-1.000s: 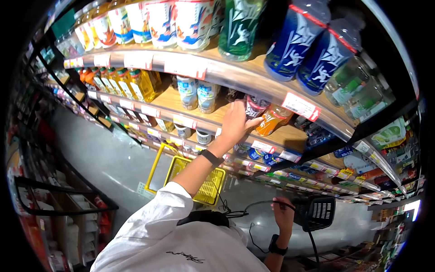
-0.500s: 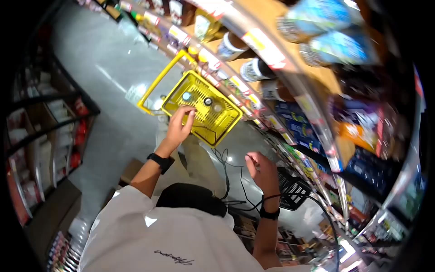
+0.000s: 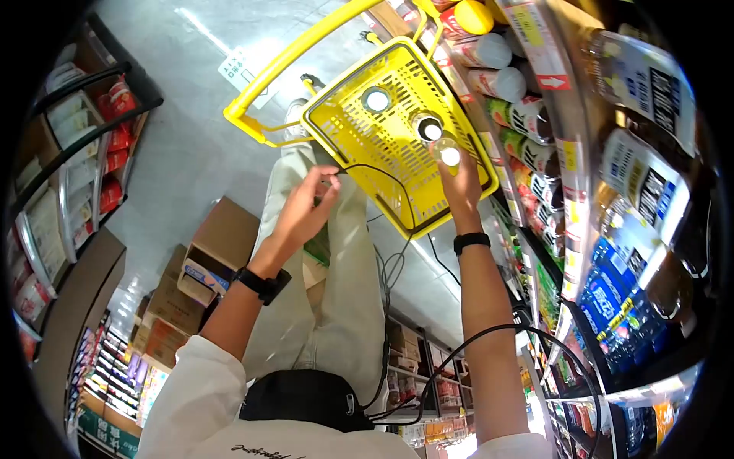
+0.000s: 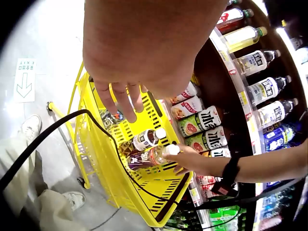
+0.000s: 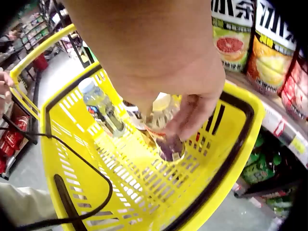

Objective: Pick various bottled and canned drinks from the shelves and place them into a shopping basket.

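Note:
My right hand (image 3: 461,183) reaches into the yellow basket (image 3: 359,164) and grips a bottle near its cap (image 3: 449,156). In the left wrist view, this bottle (image 4: 139,161) has a purple label; in the right wrist view, my right hand (image 5: 192,110) covers its upper part. Beside it stands a dark bottle with a white label (image 4: 145,139). A clear bottle with a pale blue cap (image 5: 102,107) stands apart from both. My left hand (image 3: 302,210), fingers loosely bent and holding nothing visible, hovers by the basket's near edge, close to a black cable.
Shelves of bottled drinks (image 3: 535,157) run along the right side. The basket's yellow handle (image 3: 287,57) extends to the left. A black cable (image 3: 405,206) hangs across the basket rim. Cardboard boxes (image 3: 180,298) and another shelf (image 3: 73,176) are on the left.
My left hand left the shelf, passed over the basket and is now at its near edge. My right hand has moved from the right side into the basket and gripped a bottle. The head view has turned.

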`<state>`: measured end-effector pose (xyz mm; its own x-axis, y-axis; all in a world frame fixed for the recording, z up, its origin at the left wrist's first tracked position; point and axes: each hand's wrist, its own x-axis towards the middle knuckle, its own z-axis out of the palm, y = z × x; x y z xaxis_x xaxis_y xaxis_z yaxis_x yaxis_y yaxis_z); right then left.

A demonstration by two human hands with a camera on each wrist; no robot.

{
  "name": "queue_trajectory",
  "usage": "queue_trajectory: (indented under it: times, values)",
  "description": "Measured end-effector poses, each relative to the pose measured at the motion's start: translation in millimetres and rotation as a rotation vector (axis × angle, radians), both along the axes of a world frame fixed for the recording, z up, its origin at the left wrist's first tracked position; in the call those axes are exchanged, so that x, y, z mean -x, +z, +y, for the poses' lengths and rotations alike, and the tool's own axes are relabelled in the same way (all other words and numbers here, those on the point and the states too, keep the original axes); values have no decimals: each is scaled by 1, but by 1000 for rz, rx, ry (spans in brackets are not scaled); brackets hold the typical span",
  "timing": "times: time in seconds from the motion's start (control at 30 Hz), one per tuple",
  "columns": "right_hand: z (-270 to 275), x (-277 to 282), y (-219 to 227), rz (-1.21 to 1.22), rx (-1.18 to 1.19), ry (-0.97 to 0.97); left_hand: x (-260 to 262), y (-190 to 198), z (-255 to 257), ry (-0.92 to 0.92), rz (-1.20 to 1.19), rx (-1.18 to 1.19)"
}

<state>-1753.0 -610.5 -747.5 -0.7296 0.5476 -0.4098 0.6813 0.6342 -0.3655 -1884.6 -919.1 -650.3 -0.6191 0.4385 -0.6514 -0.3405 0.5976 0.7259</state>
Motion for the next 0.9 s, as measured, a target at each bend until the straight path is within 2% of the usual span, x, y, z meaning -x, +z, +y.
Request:
queue_trajectory:
  times: [0.03, 0.07, 0.1, 0.13, 0.2, 0.23, 0.27, 0.33, 0.47, 0.53, 0.6, 0.63, 0.67, 0.73, 0.77, 0.8, 0.87, 0.9]
  values:
    - [-2, 1, -7, 20, 95, -68, -2, -5, -2, -20, 18, -45]
    - [-8, 0, -10, -12, 46, -127, -1, -7, -4, -42, 39, -92]
    - [-13, -4, -8, -8, 46, -123, -2, -9, -6, -58, 83, -189]
    - [-18, -9, 1, -5, 42, -118, -2, -7, -7, -67, 90, -190]
    - [-36, -16, 39, 33, 11, -176, 4, 6, -1, -165, 33, -162]
    - [-45, -18, 64, 59, -14, -224, 16, 29, 10, -172, -79, -140]
    - [-52, -18, 96, 45, 42, -311, 19, 39, 19, -183, -74, -150]
    - [-69, -22, 167, 194, 11, -390, 21, 61, 35, -535, 550, -179]
    - [-88, -30, 302, 387, -16, -646, 19, 145, 95, -761, 539, -315]
    - [-92, -33, 353, 562, -36, -716, 15, 195, 115, -748, 782, -605]
    - [-101, -37, 394, 781, -172, -651, 17, 243, 128, -864, 532, -675]
    - [-102, -37, 416, 915, -117, -651, 23, 283, 133, -912, 423, -633]
    - [-98, -38, 440, 963, -168, -672, 26, 309, 138, -930, 441, -701]
    - [-93, -42, 480, 1021, -190, -546, 31, 360, 151, -1006, 349, -817]
    - [-87, -47, 496, 1034, -295, -460, 28, 372, 160, -997, 395, -899]
    - [-85, -47, 512, 1065, -326, -478, 27, 387, 167, -1032, 420, -916]
    - [-81, -52, 541, 1175, -283, -468, 24, 417, 186, -1070, 578, -936]
    - [-80, -57, 548, 1329, -156, -480, 18, 416, 197, -1008, 681, -1018]
